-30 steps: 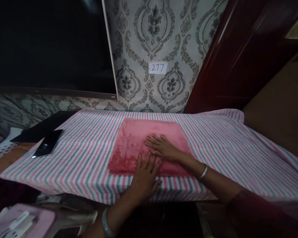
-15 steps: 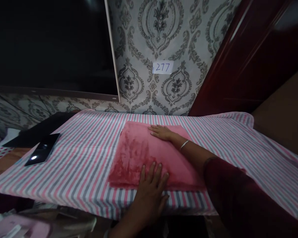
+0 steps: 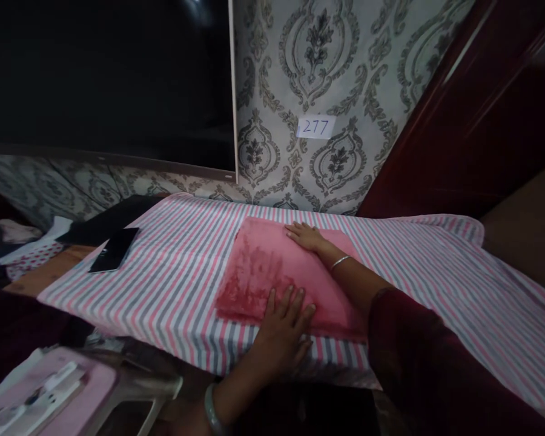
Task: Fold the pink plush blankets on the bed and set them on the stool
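A folded pink plush cloth (image 3: 254, 266) lies flat on a striped tablecloth (image 3: 172, 266) of pink, grey and white. Darker brushed patches mark its left and front parts. My left hand (image 3: 284, 330) rests on the front edge of the plush cloth, fingers spread and pointing away from me. Near the back edge, my right hand (image 3: 306, 236) lies flat on the same cloth with fingers stretched out to the left. Neither hand grasps anything. The right forearm and its dark red sleeve hide the cloth's right side.
A black phone (image 3: 115, 250) lies on the tablecloth at left, near a dark flat panel (image 3: 113, 218). A large screen (image 3: 104, 79) hangs on the patterned wall, beside a paper marked 277 (image 3: 317, 126). A pink-topped stool (image 3: 91, 381) stands at lower left; a dark red door (image 3: 458, 121) is at right.
The view has shifted a little to the left, so the scene sits further right. Both hands stay flat on the plush cloth in nearly the same places.
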Motion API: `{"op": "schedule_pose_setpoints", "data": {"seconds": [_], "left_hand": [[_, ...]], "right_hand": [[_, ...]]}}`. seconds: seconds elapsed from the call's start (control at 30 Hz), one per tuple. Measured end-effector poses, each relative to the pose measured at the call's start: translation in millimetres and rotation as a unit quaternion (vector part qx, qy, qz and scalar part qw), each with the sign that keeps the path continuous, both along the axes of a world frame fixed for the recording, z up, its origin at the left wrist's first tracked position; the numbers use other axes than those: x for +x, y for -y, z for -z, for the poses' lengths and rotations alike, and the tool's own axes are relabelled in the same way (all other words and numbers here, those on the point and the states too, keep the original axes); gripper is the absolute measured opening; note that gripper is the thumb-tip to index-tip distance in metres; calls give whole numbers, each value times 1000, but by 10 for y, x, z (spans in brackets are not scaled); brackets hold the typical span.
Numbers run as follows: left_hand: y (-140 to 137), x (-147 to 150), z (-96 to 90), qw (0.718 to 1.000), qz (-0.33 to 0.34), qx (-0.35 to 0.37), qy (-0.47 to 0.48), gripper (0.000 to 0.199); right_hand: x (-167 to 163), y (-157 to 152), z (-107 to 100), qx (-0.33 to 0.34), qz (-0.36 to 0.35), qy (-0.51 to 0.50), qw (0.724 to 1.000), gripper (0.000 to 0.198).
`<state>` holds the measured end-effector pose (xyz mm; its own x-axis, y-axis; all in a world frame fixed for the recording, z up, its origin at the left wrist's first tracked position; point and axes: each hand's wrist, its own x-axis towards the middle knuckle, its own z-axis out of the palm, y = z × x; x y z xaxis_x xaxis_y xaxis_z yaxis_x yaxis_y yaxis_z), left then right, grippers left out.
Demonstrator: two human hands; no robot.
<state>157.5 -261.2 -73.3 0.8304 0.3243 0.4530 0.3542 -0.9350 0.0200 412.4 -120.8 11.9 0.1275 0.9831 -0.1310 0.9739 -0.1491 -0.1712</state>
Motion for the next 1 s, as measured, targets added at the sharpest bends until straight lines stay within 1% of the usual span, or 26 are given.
{"op": "schedule_pose_setpoints", "data": {"seconds": [0.07, 0.1, 0.13, 0.2, 0.27, 0.33, 0.4, 0.47, 0.53, 0.6, 0.73, 0.87, 0.93, 1.0], "left_hand": [[-2, -28, -41, 1000, 9, -2, 3, 71], [-5, -55, -76, 1000, 12, -4, 6, 70], [-8, -92, -117, 1000, 14, -4, 10, 68], [-20, -192, -198, 1000, -1, -5, 26, 61], [-39, -310, -239, 998, -32, -3, 46, 56], [-60, -414, -211, 996, -70, 5, 51, 58], [-75, -483, -126, 994, -97, 16, 43, 65], [-78, -514, -32, 993, -111, 22, 31, 73], [-70, -520, 28, 993, -111, 22, 28, 77], [-59, -520, 41, 993, -108, 20, 31, 77], [-56, -525, 18, 994, -94, 21, 49, 77], [-70, -534, 52, 994, -94, 18, 53, 81], [-74, -536, 74, 994, -95, 19, 45, 83], [-75, -538, 82, 994, -96, 20, 39, 83]], "right_hand": [[-109, 78, -66, 24, -9, 5, 1000, 61], [-179, 140, -94, 43, -31, 5, 999, 60], [-258, 217, -117, 62, -65, 2, 996, 59], [-438, 404, -149, 91, -158, -6, 983, 57], [-631, 594, -155, 93, -251, -19, 963, 54], [-806, 729, -126, 79, -316, -30, 945, 52], [-935, 771, -57, 61, -361, -33, 930, 51], [-999, 715, 33, 55, -397, -24, 916, 52], [-999, 582, 113, 62, -416, -9, 907, 55], [-954, 402, 157, 73, -408, 5, 910, 60], [-841, -21, 142, 66, -338, 5, 939, 65], [-787, -446, 108, 8, -240, -22, 971, 67], [-775, -617, 117, -16, -198, -35, 980, 66], [-764, -739, 145, -26, -163, -46, 985, 66]]}}
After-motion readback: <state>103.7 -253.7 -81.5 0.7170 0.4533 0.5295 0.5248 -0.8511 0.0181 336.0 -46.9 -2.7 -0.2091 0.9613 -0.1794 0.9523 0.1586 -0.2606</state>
